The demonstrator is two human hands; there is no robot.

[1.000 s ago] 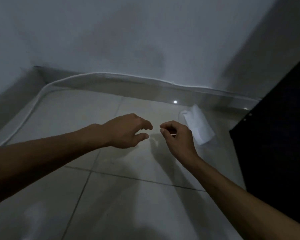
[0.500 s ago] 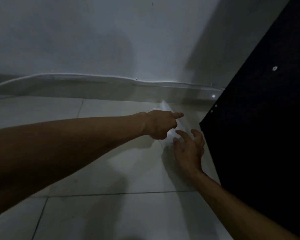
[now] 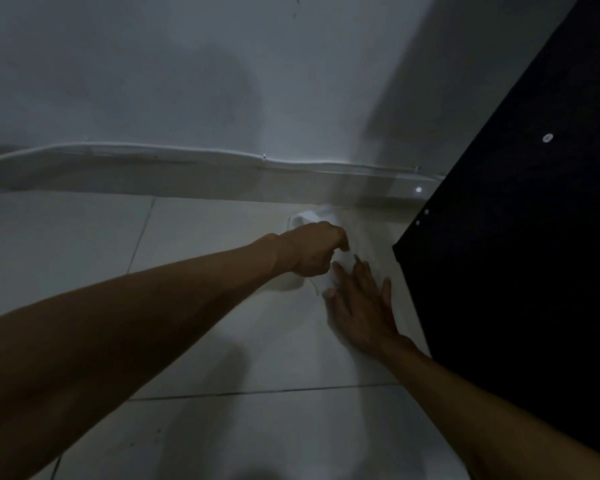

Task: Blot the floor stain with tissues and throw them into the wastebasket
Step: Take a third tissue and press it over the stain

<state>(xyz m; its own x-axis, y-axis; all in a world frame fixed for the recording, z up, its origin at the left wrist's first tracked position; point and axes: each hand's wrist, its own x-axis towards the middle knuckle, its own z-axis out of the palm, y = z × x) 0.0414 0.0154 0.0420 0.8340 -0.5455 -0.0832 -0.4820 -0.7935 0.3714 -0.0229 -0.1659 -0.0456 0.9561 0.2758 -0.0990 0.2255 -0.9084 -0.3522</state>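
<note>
A white tissue pack (image 3: 302, 218) lies on the pale tiled floor (image 3: 222, 334) near the skirting. My left hand (image 3: 314, 249) is curled over the pack, fingers pinched at its top, and seems to grip a tissue; most of the pack is hidden under it. My right hand (image 3: 359, 303) lies flat with fingers spread on the near end of the pack and the floor. No stain shows in this dim light, and no wastebasket is in view.
A tall black panel (image 3: 516, 271) of furniture stands close on the right, its edge almost beside my right hand. The grey wall (image 3: 222, 81) and skirting with a white cable (image 3: 187, 152) run behind the pack.
Both hands have reached right to the tissue pack. My left hand has closed over its top; my right hand has spread flat on its near end.
</note>
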